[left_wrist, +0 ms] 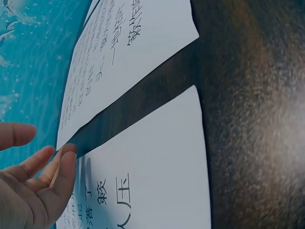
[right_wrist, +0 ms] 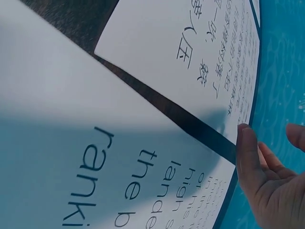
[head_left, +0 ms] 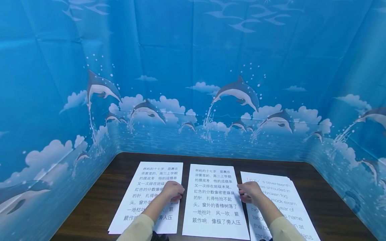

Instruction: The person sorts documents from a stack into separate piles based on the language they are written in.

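Three sets of printed sheets lie side by side. Over the right edge of the left stack [head_left: 126, 207], with Chinese text, is my left hand [head_left: 172, 191], its fingers loosely bent and its thumb apart in the left wrist view. The middle sheet [head_left: 211, 201], also in Chinese, lies between my two hands. My right hand [head_left: 251, 192] is above the left side of the right stack [head_left: 297, 204], which carries English text; its fingertips are right at the middle sheet's right edge. Thumb and fingers stand apart in the right wrist view, and neither hand shows anything held.
The sheets lie on a dark wood-grain table [head_left: 90, 207]. A blue curtain [head_left: 169, 67] printed with dolphins and clouds surrounds the back and sides. Narrow strips of tabletop separate the sheets. The left and right stacks show more paper beneath their top sheets.
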A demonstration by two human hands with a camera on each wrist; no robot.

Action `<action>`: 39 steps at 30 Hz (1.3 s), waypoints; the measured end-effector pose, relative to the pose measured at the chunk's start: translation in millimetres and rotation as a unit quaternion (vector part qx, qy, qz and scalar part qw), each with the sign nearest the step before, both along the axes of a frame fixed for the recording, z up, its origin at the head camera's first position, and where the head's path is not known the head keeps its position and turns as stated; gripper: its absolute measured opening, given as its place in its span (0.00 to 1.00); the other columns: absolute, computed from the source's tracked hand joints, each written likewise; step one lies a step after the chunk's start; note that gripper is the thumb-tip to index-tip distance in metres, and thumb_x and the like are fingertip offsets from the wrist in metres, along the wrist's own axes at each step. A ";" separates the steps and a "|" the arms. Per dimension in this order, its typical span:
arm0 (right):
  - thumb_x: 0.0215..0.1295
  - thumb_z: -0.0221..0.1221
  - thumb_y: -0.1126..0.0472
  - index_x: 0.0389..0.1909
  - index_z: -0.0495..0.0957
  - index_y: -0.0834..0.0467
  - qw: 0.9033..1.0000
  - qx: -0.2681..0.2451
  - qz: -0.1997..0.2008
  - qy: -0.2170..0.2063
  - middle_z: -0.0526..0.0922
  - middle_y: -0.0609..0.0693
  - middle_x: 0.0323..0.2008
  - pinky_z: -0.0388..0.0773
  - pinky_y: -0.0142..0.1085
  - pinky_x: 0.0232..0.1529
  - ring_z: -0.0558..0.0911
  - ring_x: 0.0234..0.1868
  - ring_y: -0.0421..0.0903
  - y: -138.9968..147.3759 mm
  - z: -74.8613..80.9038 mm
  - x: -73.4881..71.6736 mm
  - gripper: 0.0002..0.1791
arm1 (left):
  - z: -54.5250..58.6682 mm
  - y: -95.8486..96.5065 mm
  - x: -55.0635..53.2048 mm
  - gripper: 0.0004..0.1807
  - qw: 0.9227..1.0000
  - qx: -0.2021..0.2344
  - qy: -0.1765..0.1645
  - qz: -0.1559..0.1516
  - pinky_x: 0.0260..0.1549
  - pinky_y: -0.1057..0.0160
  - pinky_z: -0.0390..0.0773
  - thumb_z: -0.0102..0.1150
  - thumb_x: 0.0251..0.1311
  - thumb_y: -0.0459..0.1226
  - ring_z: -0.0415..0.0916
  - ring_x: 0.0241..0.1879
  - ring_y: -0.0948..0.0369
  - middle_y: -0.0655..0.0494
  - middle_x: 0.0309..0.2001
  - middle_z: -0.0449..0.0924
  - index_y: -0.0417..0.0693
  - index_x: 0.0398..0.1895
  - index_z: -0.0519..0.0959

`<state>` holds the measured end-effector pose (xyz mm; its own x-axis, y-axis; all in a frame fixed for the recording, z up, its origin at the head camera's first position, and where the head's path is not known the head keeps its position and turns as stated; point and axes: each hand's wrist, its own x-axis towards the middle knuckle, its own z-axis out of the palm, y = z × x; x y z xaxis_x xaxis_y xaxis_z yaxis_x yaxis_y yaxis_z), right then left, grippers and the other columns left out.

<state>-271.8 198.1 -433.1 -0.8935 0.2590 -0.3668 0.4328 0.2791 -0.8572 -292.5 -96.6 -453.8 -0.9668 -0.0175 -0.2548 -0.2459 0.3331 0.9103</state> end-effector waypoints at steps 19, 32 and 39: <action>0.54 0.55 0.58 0.46 0.64 0.73 1.000 0.009 -0.002 -0.020 0.73 0.63 0.32 0.76 0.37 0.25 0.77 0.27 0.51 8.3 -12.5 1.9 0.25 | -2.5 6.5 2.4 0.14 0.999 0.020 -0.041 0.006 0.24 0.59 0.76 0.54 0.45 0.31 0.74 0.26 0.54 0.46 0.29 0.73 0.32 0.37 0.72; 0.55 0.54 0.59 0.47 0.63 0.74 1.000 -0.001 -0.012 -0.023 0.74 0.63 0.32 0.76 0.37 0.25 0.77 0.28 0.51 8.1 -14.7 2.1 0.25 | -0.9 8.6 3.2 0.16 0.999 0.029 -0.045 0.003 0.23 0.61 0.76 0.54 0.46 0.31 0.74 0.26 0.54 0.46 0.30 0.73 0.30 0.40 0.71; 0.56 0.53 0.60 0.49 0.61 0.74 0.999 -0.022 -0.022 -0.028 0.74 0.63 0.32 0.76 0.36 0.26 0.78 0.27 0.50 7.7 -15.7 2.9 0.26 | -2.8 8.7 2.8 0.17 0.999 0.025 -0.045 0.009 0.23 0.61 0.76 0.54 0.46 0.31 0.74 0.27 0.55 0.46 0.30 0.73 0.30 0.40 0.70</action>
<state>-268.9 205.8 -448.8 -0.8594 0.2807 -0.4275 0.4914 0.2216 -0.8423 -289.6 -87.9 -456.7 -0.9396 -0.0186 -0.3419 -0.3330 0.2823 0.8997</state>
